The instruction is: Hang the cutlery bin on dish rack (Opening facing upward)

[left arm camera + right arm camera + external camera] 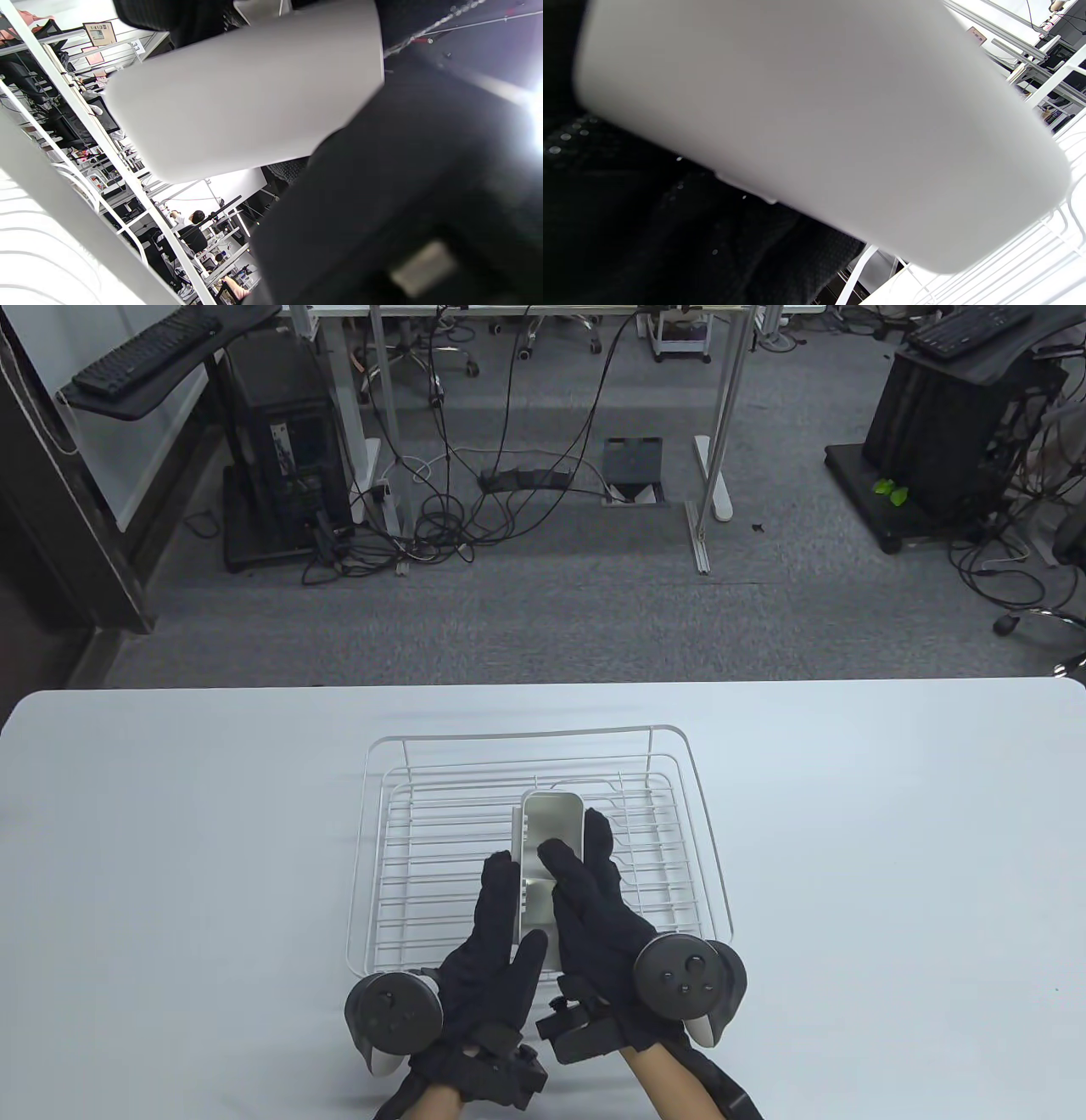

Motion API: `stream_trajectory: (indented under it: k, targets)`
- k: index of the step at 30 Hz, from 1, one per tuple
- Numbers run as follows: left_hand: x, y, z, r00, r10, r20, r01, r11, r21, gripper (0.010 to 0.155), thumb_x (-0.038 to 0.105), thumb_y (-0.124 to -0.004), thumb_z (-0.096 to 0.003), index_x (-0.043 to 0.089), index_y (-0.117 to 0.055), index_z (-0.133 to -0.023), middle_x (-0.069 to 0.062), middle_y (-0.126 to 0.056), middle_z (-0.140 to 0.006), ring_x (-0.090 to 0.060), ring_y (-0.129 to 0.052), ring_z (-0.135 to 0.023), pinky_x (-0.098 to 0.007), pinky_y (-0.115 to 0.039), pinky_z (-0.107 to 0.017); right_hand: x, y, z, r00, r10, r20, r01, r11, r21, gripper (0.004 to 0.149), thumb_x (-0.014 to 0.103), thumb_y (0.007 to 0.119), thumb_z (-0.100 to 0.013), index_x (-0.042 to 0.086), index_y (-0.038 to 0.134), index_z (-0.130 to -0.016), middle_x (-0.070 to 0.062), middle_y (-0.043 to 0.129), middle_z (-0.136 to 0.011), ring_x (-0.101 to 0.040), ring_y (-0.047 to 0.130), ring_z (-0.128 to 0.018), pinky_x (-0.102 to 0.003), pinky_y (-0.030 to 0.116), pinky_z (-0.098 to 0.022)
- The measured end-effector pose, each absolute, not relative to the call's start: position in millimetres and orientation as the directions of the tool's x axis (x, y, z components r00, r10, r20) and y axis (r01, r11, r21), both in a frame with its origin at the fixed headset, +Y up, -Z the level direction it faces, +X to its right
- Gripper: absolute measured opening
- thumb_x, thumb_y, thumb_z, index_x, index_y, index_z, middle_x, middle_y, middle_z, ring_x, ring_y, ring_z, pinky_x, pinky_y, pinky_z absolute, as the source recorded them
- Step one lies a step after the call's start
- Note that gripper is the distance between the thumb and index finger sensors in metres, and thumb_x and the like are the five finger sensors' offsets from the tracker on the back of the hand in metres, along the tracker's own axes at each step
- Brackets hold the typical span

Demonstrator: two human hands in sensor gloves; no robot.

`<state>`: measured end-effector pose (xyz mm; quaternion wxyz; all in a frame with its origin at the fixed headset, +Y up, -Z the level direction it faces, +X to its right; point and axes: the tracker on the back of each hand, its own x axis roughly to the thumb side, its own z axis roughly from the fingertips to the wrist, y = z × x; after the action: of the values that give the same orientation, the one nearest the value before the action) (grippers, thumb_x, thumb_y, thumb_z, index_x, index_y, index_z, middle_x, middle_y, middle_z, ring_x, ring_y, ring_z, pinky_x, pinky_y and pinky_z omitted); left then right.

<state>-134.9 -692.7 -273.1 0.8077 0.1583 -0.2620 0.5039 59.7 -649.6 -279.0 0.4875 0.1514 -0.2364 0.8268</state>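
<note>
Both our black-gloved hands, left hand (488, 937) and right hand (594, 899), clasp the long white plastic cutlery bin (550, 848) from either side, fingers wrapped around it, opening upward, above the white wire dish rack (543, 848), so we can hook it onto a rim.

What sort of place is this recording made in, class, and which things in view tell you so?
Probably an office or lab workspace, not a kitchen. Beyond the white table holding the dish rack are carpeted floor, tangled cables, a computer tower and keyboards on desks.
</note>
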Motion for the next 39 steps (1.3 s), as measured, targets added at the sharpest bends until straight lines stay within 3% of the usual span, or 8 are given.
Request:
stream_trajectory:
  k: [12,17,19,23,26,32,37,39]
  targets:
    - [-143.4,-690.4,-274.7,0.385,0.714,0.585,-0.889,0.457,0.027,0.075,0.066,-0.049,-0.0616,0.026,-0.021,-0.118,-0.012,-0.028,-0.123,-0.048,-0.049,-0.11,-0.06,-0.047,-0.074,72.9,-645.3,-281.6,-0.429,0.766,0.479,-0.903,-0.356,-0.24,0.043,0.016,0.069,-0.056,0.018,0.069,-0.099,-0.017,0.037,-0.112,-0.042,0.057,-0.098,-0.053,0.046,-0.069]
    - [-153.2,-684.1,-274.6,0.502,0.648,0.572,-0.834,0.538,0.123,0.075,0.066,-0.05,-0.0616,0.025,-0.02,-0.117,-0.013,-0.025,-0.122,-0.048,-0.038,-0.111,-0.061,-0.04,-0.075,84.3,-641.0,-282.8,-0.408,0.78,0.475,-0.912,-0.321,-0.256,0.043,0.016,0.069,-0.056,0.019,0.068,-0.099,-0.017,0.037,-0.112,-0.042,0.057,-0.098,-0.053,0.046,-0.069]
    - [-154.6,-683.0,-275.3,0.58,0.587,0.564,-0.776,0.61,0.163,0.075,0.064,-0.051,-0.0612,0.025,-0.02,-0.117,-0.013,-0.022,-0.122,-0.048,-0.028,-0.111,-0.063,-0.032,-0.074,89.1,-639.1,-283.5,-0.398,0.784,0.476,-0.916,-0.312,-0.252,0.044,0.016,0.069,-0.056,0.019,0.068,-0.1,-0.017,0.037,-0.112,-0.042,0.057,-0.098,-0.053,0.046,-0.069]
    - [-153.5,-683.2,-277.1,0.809,0.33,0.486,-0.495,0.828,0.262,0.074,0.066,-0.048,-0.0615,0.027,-0.019,-0.117,-0.009,-0.018,-0.123,-0.044,-0.018,-0.111,-0.068,-0.025,-0.071,100.0,-632.8,-285.6,-0.424,0.745,0.515,-0.906,-0.353,-0.235,0.043,0.016,0.069,-0.056,0.02,0.071,-0.099,-0.016,0.04,-0.113,-0.041,0.059,-0.098,-0.053,0.047,-0.07]
    - [-154.0,-685.9,-279.8,0.877,0.229,0.423,-0.363,0.892,0.269,0.073,0.067,-0.048,-0.0614,0.028,-0.021,-0.118,-0.008,-0.017,-0.123,-0.043,-0.014,-0.112,-0.07,-0.021,-0.07,106.8,-630.4,-286.0,-0.42,0.748,0.514,-0.907,-0.34,-0.246,0.043,0.016,0.069,-0.056,0.02,0.071,-0.099,-0.016,0.04,-0.113,-0.04,0.059,-0.099,-0.052,0.048,-0.07]
    - [-155.5,-699.9,-288.1,0.922,0.188,0.338,-0.27,0.939,0.214,0.075,0.065,-0.049,-0.0613,0.024,-0.019,-0.117,-0.011,-0.017,-0.122,-0.04,-0.008,-0.11,-0.066,-0.009,-0.068,126.3,-626.6,-286.7,-0.392,0.771,0.503,-0.918,-0.291,-0.27,0.043,0.016,0.069,-0.056,0.02,0.071,-0.099,-0.015,0.041,-0.114,-0.04,0.059,-0.099,-0.052,0.047,-0.071]
    - [-152.4,-715.6,-294.9,0.943,0.131,0.306,-0.184,0.972,0.149,0.077,0.065,-0.051,-0.0597,0.023,-0.02,-0.116,-0.011,-0.019,-0.122,-0.039,-0.01,-0.11,-0.064,-0.009,-0.069,147.3,-624.1,-287.2,-0.379,0.789,0.484,-0.92,-0.261,-0.294,0.043,0.015,0.07,-0.056,0.021,0.073,-0.098,-0.014,0.043,-0.114,-0.039,0.061,-0.099,-0.052,0.048,-0.071]
    - [-153.6,-722.8,-298.2,0.948,0.134,0.29,-0.168,0.981,0.095,0.078,0.068,-0.045,-0.0589,0.022,-0.021,-0.117,-0.012,-0.021,-0.122,-0.04,-0.011,-0.11,-0.064,-0.01,-0.07,156.7,-623.6,-287.3,-0.376,0.797,0.473,-0.918,-0.251,-0.307,0.042,0.015,0.071,-0.056,0.021,0.073,-0.098,-0.014,0.044,-0.114,-0.039,0.061,-0.099,-0.052,0.049,-0.071]
